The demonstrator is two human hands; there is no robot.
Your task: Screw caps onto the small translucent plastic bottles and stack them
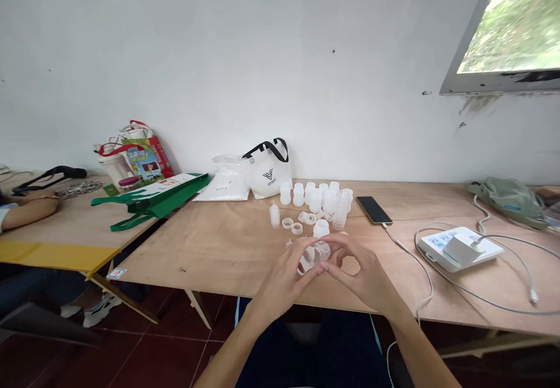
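- Pinching a clear piece [321,252] in the head view, we hold it over the near part of our table [210,254].
- Our left hand [283,280] grips its left side, thumb and fingers curved around it.
- Our right hand [364,270] grips the right side likewise, our thumbs close together.
- Just beyond our fingers stands a white cup [321,229]; behind it we see more cups [315,200] clustered.
- Left of a clear tube [340,210] we have loose rings [297,229], then a small bottle [275,216], upright.
- To our right lie a phone [374,209], its cable [409,250] attached, and a power strip [452,263].
- Against the wall [227,73] leans a white bag [266,172], beside a packet [226,182].
- Far left, a co-worker's arm [32,212] rests on another table [81,224].
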